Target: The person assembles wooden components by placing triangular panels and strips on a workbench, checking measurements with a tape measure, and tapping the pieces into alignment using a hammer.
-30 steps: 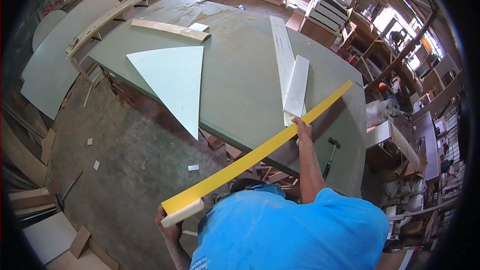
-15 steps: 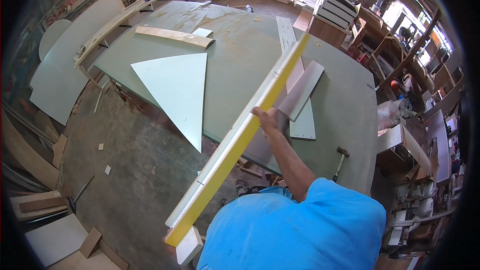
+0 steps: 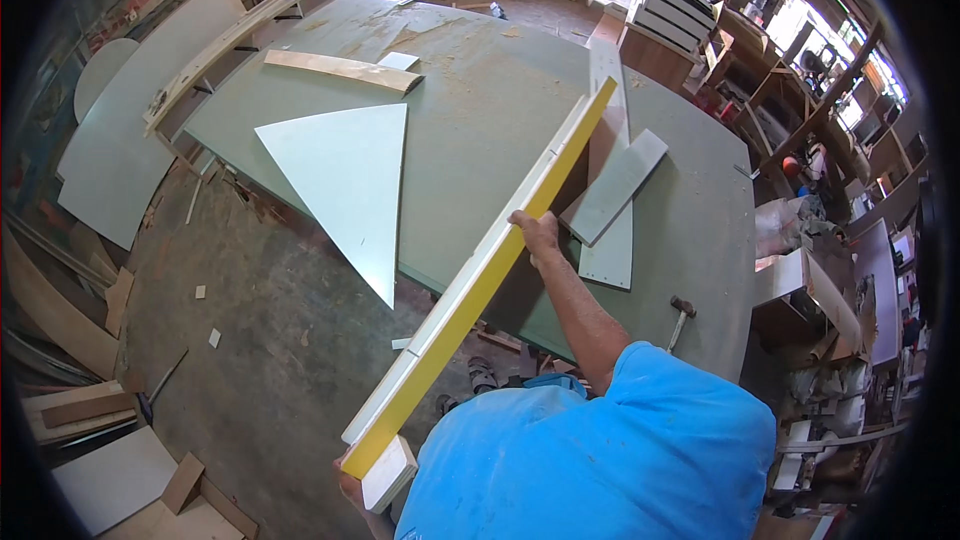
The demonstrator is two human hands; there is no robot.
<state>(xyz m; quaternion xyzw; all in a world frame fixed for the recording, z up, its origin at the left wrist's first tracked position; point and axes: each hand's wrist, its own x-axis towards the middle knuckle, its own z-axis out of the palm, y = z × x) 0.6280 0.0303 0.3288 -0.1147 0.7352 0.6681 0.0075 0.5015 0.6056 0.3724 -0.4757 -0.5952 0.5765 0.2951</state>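
A long board (image 3: 430,367), white on top with a yellow side face, runs diagonally in front of me, its far end over the table. My right hand (image 3: 538,232) grips it near the middle, thumb over the upper edge. My left hand (image 3: 353,488) is closed round its near, lower end; its fingers are partly hidden. Beside that end is a short white block (image 3: 388,473); whether it is joined to the board I cannot tell. Just beyond my right hand, a short pale board (image 3: 620,188) lies across a long white strip (image 3: 608,265) with small holes.
The large green-grey table (image 3: 480,130) bears a white triangular panel (image 3: 350,185) overhanging its near edge, a curved wooden piece (image 3: 340,71) and a hammer (image 3: 680,320) at right. Offcuts (image 3: 85,410) lie on the floor at left. Cabinets and stacked goods stand at right.
The far end of the long board has dipped slightly, and its near end has shifted a little right. On the table, the white strip's far end and the short pale board have swung right.
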